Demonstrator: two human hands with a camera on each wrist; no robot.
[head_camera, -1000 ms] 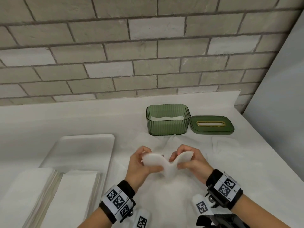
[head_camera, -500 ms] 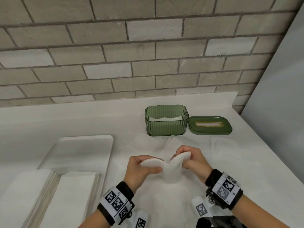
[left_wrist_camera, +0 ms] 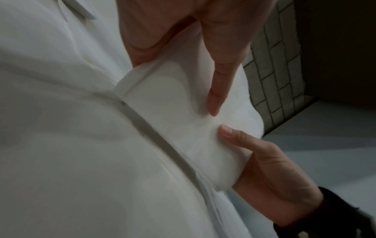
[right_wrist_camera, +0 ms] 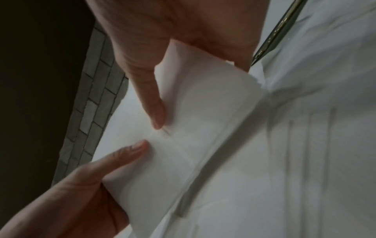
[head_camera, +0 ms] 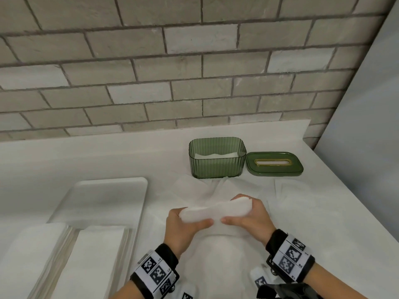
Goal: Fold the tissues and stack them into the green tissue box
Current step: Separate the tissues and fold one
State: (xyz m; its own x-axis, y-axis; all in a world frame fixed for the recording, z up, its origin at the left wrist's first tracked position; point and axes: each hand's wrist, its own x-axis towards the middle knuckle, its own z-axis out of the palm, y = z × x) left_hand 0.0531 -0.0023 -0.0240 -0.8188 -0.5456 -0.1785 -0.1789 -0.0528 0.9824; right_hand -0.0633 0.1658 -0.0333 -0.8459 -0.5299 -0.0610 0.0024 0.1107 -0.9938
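While both hands, left (head_camera: 183, 223) and right (head_camera: 248, 214), pinch the folded tissue (head_camera: 216, 210) above the table (head_camera: 323, 212), short of the box (head_camera: 217, 167), uneven pull could tear it or a loose grip let the fold spring open.

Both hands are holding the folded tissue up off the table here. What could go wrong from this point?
The folded tissue is held only at its ends by the left hand and right hand, so it may sag or spring open. The green tissue box already holds tissue, so a careless drop could rumple the stack.
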